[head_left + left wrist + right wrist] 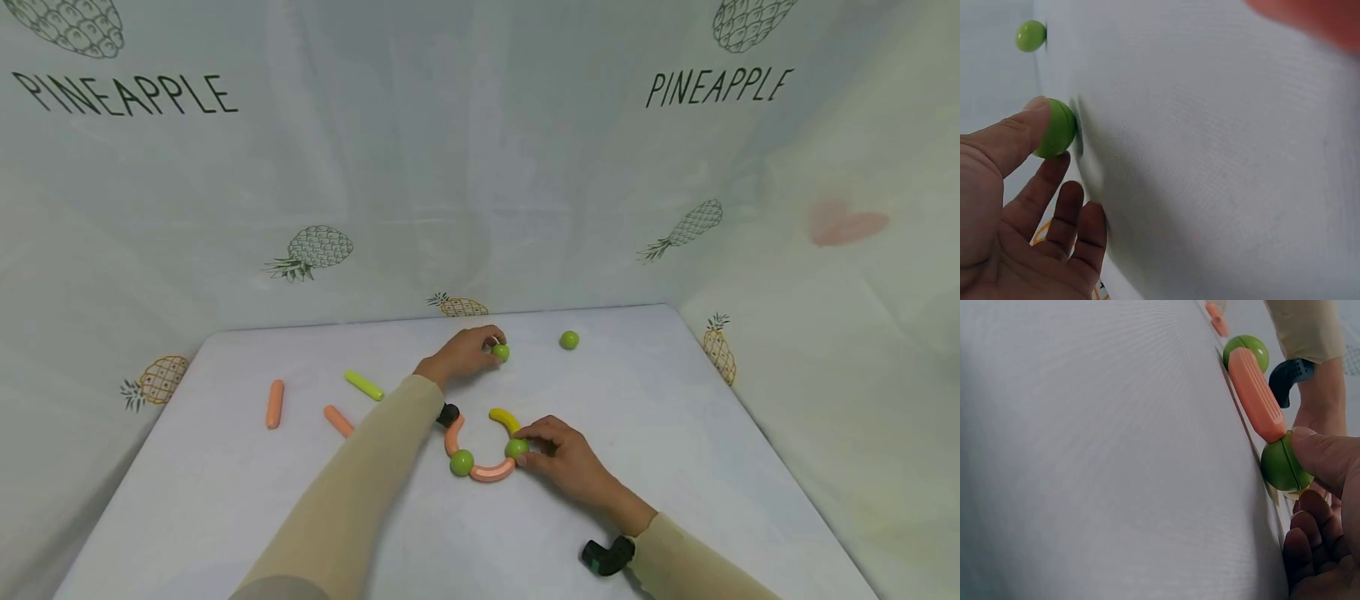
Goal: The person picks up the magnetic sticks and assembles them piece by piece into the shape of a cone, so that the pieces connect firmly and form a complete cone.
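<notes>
My left hand (pixel 467 352) reaches to the back of the table and pinches a green ball (pixel 1059 128) between thumb and finger. Nearer the front, my right hand (pixel 572 462) pinches another green ball (pixel 1285 465) at the right side of a partial ring of pieces. One end of a curved orange piece (pixel 1254 394) meets that ball, and its other end meets a third green ball (pixel 462 462). A second curved orange piece (pixel 452 437) rises from there on the left. A curved yellow piece (pixel 505 418) lies just behind the ball at my right fingers.
Farther right at the back sits a loose green ball (pixel 569 340). On the left lie a straight orange stick (pixel 275 404), a second orange stick (pixel 338 420) partly behind my left sleeve, and a yellow-green stick (pixel 363 385). A pineapple-print cloth (pixel 465 183) hangs behind the white table (pixel 187 500).
</notes>
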`<state>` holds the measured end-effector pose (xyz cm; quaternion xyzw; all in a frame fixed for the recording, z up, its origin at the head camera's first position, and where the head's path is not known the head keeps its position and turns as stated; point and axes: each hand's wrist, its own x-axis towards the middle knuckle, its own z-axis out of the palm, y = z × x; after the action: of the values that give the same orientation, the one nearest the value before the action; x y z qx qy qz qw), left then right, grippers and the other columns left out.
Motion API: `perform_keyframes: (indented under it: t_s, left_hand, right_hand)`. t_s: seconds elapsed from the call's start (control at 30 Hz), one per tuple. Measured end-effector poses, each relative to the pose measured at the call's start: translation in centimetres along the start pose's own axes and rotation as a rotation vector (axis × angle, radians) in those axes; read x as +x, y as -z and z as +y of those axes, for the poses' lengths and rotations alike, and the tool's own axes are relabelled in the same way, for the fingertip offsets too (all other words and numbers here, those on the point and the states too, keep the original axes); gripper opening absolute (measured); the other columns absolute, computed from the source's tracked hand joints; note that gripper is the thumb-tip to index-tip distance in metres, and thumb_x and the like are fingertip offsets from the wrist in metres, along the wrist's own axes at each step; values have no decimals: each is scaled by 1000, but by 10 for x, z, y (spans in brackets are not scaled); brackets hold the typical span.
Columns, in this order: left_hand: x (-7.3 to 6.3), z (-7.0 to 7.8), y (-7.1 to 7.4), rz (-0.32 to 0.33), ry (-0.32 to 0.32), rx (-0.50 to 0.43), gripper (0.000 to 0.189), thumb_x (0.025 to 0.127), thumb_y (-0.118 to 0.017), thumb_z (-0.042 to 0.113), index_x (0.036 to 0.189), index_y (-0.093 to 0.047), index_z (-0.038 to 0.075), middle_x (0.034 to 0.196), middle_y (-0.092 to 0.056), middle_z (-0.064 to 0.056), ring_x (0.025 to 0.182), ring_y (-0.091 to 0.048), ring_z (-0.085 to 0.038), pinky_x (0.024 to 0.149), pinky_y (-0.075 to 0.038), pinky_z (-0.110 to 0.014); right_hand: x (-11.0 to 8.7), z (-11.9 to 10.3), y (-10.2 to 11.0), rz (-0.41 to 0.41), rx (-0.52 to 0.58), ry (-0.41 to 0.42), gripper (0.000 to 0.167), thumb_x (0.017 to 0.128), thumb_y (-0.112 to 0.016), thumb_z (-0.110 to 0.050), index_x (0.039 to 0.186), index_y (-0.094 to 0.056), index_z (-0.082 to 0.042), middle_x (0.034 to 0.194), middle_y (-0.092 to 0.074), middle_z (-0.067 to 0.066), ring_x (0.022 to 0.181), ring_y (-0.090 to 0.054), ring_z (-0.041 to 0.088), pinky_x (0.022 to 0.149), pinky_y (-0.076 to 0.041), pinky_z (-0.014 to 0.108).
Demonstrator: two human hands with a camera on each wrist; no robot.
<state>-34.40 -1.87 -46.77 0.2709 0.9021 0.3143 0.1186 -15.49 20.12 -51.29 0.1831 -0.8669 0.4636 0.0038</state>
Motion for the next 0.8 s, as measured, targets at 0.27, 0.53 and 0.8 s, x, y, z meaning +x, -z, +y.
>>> perform_keyframes:
  t_s: [0.27,0.53,0.8]
  left_hand:
    - [-3,2,-1,11,-10,10,30,102,-72,17,130,-62,19,131,-68,-11,119,-63,-27,105,-50,-44]
    - [-12,4,8,35,16,-55,31,101,-71,15,131,-64,19,132,-66,-7,124,-60,-24,107,-49,-42]
    - [-28,1,7,61,-6,-101,31,101,-72,12,132,-68,16,127,-66,-4,121,-61,-21,105,-51,-38]
  right_hand:
    - [0,-1,0,7,-12,19,28,92,-84,-23,119,-78,-23,111,-68,-10,94,-59,7,80,-51,23]
    - [0,-2,-1,-4,-35,-8,29,92,-84,-26,120,-77,-25,113,-68,-11,97,-60,7,83,-51,23]
    - [0,-3,-1,2,-42,-16,28,92,-84,-24,120,-78,-27,113,-68,-12,96,-60,8,83,-51,24]
